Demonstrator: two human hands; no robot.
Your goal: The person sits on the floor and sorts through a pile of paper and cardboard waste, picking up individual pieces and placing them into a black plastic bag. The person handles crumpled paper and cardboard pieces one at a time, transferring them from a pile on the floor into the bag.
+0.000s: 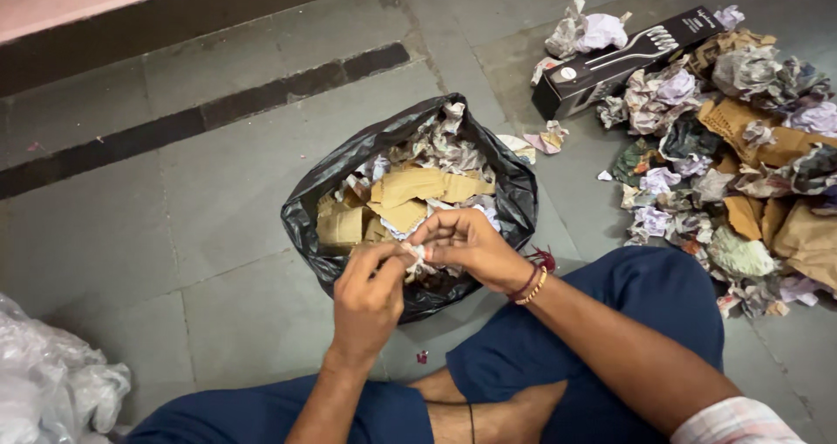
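- The left hand (368, 294) and the right hand (471, 245) meet over the near rim of an open black plastic rubbish bag (307, 213) standing on the grey stone-tiled floor (218, 174).
- Between them sits a small crumpled scrap of white paper (416, 256); the fingertips of both hands are pressed together on it, the left pinching from its side, the right from the other.
- The scrap is above the bag's near edge, just in front of the person's crossed legs in dark blue trousers (610, 322).
- Inside the bag lie torn pieces of brown cardboard (418, 187) mixed with crumpled printed paper (445, 143).
- The right wrist carries a beaded bracelet and red thread (532, 285).
- To the right, well apart from the bag, a heap of crumpled paper and brown cardboard scraps (732, 165) is spread over the floor.
- A long black cardboard box with a white fork drawing (623, 60) lies at the far edge of that heap.
- At the lower left corner sits a bunch of clear crinkled plastic (48, 383).
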